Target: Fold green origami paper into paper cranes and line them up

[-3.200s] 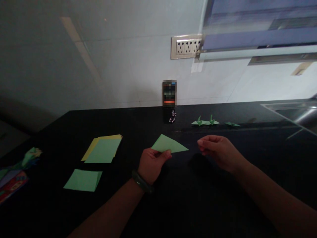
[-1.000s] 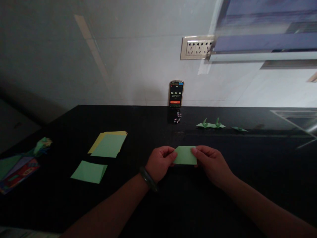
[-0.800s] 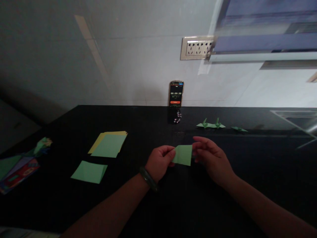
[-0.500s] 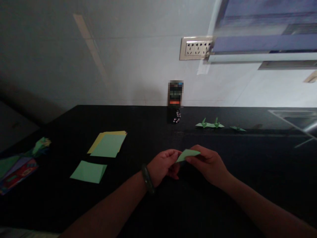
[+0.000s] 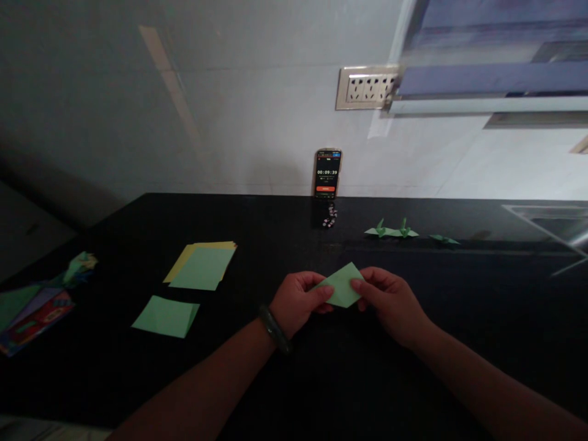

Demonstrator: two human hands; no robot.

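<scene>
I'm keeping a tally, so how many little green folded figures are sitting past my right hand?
3. The left figure and middle figure stand side by side beyond your right hand; the right figure, flatter, lies apart from them. Any behind these could be hidden.

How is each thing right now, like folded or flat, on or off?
Green paper: folded, held in both hands
Left hand: pinching that paper
Right hand: pinching that paper
Paper stack: flat, green over yellow
Lone green sheet: creased, off the stack
Phone: upright, screen lit
Sockets: no plug showing
Bangle: worn
Three green shapes: folded
Red pack: cannot tell
</scene>
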